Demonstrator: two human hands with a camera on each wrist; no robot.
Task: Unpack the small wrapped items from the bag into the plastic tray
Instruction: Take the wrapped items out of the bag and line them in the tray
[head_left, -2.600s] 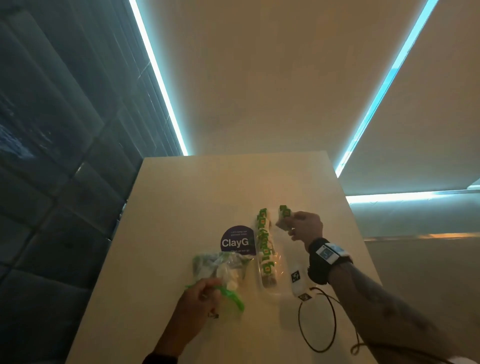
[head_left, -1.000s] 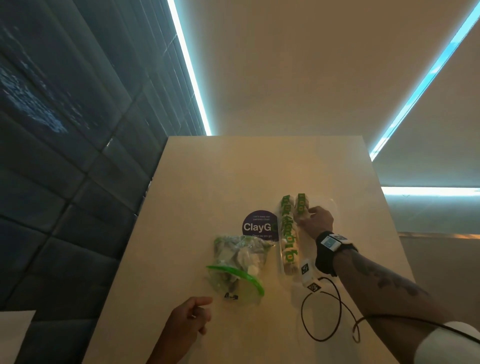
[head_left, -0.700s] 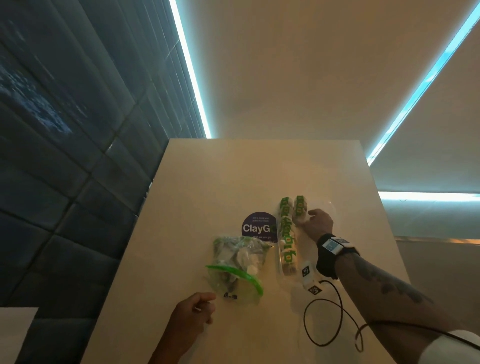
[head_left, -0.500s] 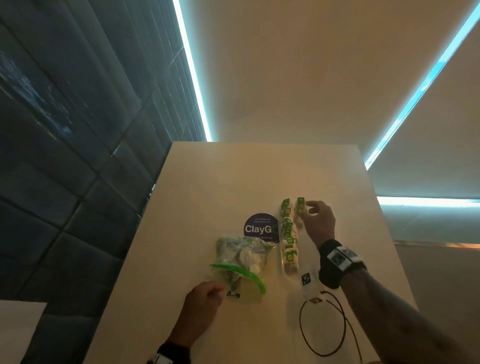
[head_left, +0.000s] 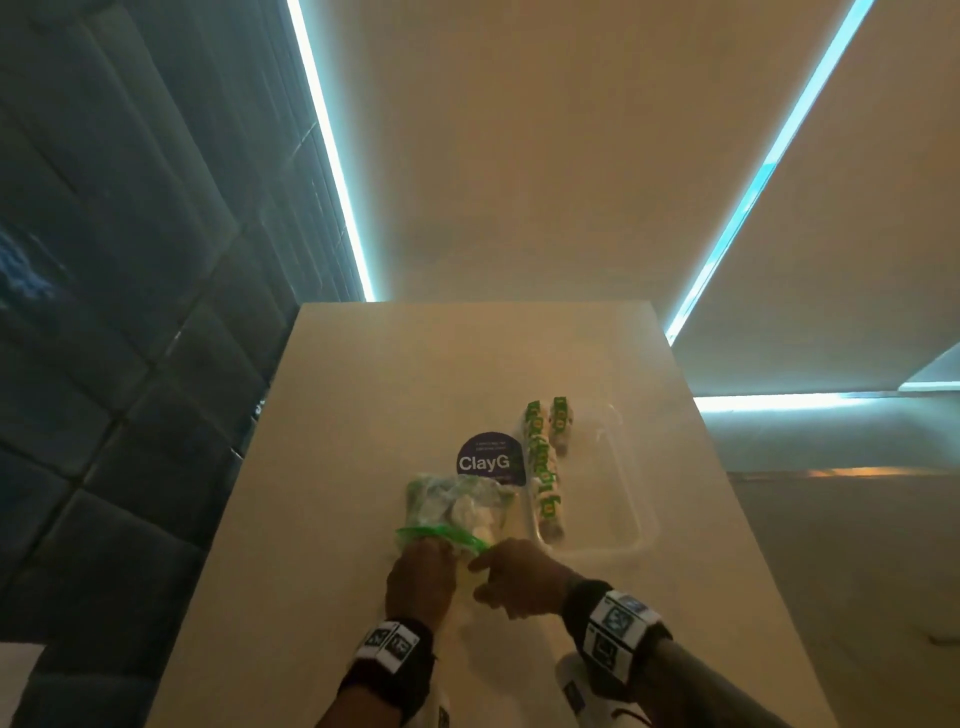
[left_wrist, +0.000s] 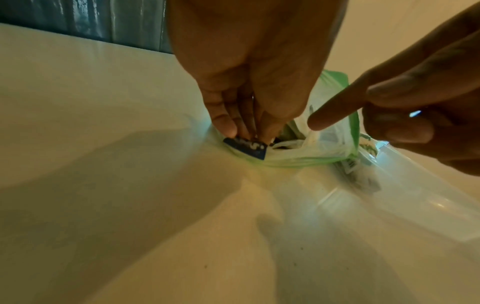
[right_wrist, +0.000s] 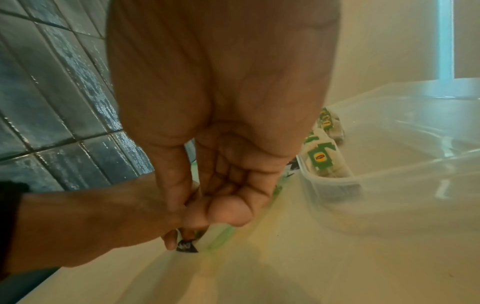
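A clear zip bag (head_left: 457, 512) with a green rim lies near the table's front, with small wrapped items inside. My left hand (head_left: 423, 551) pinches its near rim at a dark blue label (left_wrist: 245, 147). My right hand (head_left: 478, 564) is beside it, index finger (left_wrist: 335, 115) straight and at the bag's (left_wrist: 324, 148) open mouth, other fingers curled, holding nothing. To the right stands the clear plastic tray (head_left: 641, 525). A row of green-tagged wrapped tea bags (head_left: 543, 478) lines its left wall, with one more (head_left: 561, 421) beside the row's far end; they also show in the right wrist view (right_wrist: 320, 158).
A round dark "ClayG" sticker (head_left: 488, 460) sits on the beige table (head_left: 363, 415) just beyond the bag. A dark tiled wall (head_left: 130, 312) runs along the table's left edge. The tray's (right_wrist: 402, 164) right part is bare plastic.
My right hand left the tea bag in the tray and came back to the bag's mouth. My left hand moved forward and took hold of the bag's rim.
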